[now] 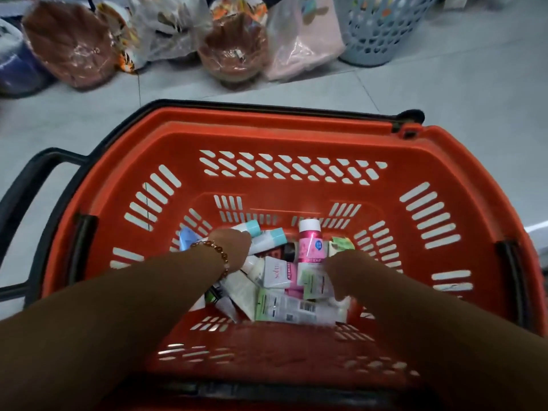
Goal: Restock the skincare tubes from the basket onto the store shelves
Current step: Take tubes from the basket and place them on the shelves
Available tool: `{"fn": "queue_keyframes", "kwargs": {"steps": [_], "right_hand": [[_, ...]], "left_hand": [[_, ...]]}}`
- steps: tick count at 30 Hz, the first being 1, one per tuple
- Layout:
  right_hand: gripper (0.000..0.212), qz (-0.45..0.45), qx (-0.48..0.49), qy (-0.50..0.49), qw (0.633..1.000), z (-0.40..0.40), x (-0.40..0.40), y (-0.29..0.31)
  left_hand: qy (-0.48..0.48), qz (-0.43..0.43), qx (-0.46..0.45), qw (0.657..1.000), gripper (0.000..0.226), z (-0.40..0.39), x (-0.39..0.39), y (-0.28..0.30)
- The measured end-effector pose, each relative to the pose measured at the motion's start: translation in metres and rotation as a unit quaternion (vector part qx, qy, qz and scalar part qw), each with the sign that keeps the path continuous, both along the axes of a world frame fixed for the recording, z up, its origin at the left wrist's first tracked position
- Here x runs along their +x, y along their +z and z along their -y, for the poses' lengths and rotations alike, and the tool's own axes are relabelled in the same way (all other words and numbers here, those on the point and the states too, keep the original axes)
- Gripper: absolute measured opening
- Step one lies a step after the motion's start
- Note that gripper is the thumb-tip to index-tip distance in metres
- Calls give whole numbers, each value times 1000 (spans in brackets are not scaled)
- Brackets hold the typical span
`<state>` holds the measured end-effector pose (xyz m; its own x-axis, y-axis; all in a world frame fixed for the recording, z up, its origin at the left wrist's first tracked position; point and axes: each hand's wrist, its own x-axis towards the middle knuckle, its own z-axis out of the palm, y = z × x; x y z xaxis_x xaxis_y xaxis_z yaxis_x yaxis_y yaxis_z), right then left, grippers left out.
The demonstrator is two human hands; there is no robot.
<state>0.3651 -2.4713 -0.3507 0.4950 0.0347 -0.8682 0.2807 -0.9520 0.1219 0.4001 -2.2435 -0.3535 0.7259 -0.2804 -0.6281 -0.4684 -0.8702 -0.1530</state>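
In the bottom of the slotted red plastic basket (296, 143) the loose heap of soft plastic skincare tubes (278, 280) looks light, slick and squeezable, best pinched mid-body, while the left hand (234, 247) and right hand (345, 269) reach in, finger positions impossible to tell.

Both forearms reach fwd & down, roughly parallel. Left hand (232, 246) knuckles up, fingers curled under; beaded bracelet (215, 251) on wrist. Right hand (345, 269) fingers hidden, grip unclear.
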Motion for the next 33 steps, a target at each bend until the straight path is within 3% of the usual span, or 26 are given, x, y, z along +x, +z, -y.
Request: {"fn": "queue_keyframes", "kwargs": {"steps": [4,8,12,17,20,23,26,28,30,33], "right_hand": [[68,-14,35,32,999,2,0,12],[48,-41,126,-95,987,9,-4,46],[38,9,299,-216,929,29,-21,103],[42,43,464,-397,791,54,-75,175],[31,57,539,-486,686,70,-120,220],[33,87,595,-565,565,87,-168,258],[44,126,624,-633,441,101,-218,293],[34,135,637,-663,369,108,-251,315],[32,145,638,-694,299,115,-284,333],[48,140,658,-703,232,122,-326,352]], "left_hand": [[-16,-7,-10,1000,36,-2,7,11],[20,-80,-38,996,34,5,12,45],[69,-35,-160,984,26,3,0,87],[145,-11,-408,901,14,12,-40,144],[188,-81,-523,827,11,39,-69,186],[241,-180,-613,730,5,83,-102,239],[263,-248,-676,642,12,131,-131,291],[262,-295,-698,597,21,165,-149,320],[293,-332,-691,572,30,201,-172,343],[318,-389,-671,545,47,253,-217,363]]}}
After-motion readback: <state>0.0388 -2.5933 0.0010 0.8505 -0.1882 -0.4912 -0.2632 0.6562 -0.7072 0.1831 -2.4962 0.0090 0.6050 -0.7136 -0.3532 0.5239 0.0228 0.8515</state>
